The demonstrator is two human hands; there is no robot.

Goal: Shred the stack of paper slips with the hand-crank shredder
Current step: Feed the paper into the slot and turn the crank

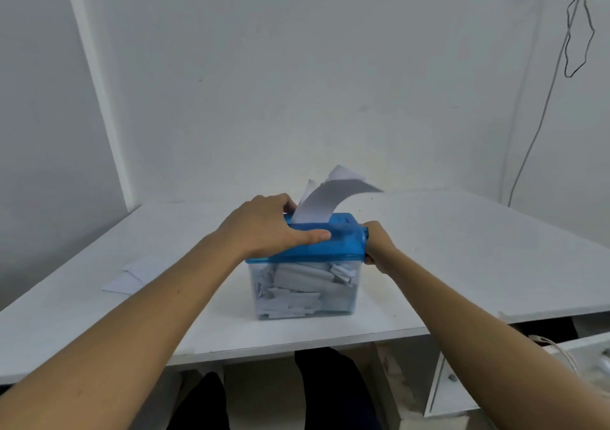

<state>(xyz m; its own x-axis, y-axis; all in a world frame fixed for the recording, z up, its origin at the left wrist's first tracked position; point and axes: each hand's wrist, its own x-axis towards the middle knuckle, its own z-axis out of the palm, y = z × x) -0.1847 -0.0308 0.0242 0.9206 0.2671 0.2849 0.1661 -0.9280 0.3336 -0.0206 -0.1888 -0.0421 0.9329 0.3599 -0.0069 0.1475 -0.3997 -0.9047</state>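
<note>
Shredder [330,258] stands near the middle of the white bench [462,251]: a blue lid [346,235] on a clear bin [352,297] already packed with shreds [297,284]. A few slips [318,201] stand in the slot on top, their free ends curling over to the right. Spare slips [130,277] lie flat on the bench to the left, well apart from the box.

The left grip [269,228] clamps the lid, thumb laid along the front edge and fingers curled over the back, just beside the paper. The right grip [379,246] is a closed fist at the lid's right end, where the crank must be; the handle itself is hidden inside the fist.

The step in hand looks like cranking the fed slips through. To do it well, turn the crank in even, full circles. Press down with the left grip so the light box neither slides nor tips toward the crank side. Keep those fingers clear of the slot as the paper draws down. The bin looks nearly full, so shreds may back up under the cutters; if the crank stiffens, it is better to stop and empty than to force it. With spare slips waiting, the task seems only part done.
</note>
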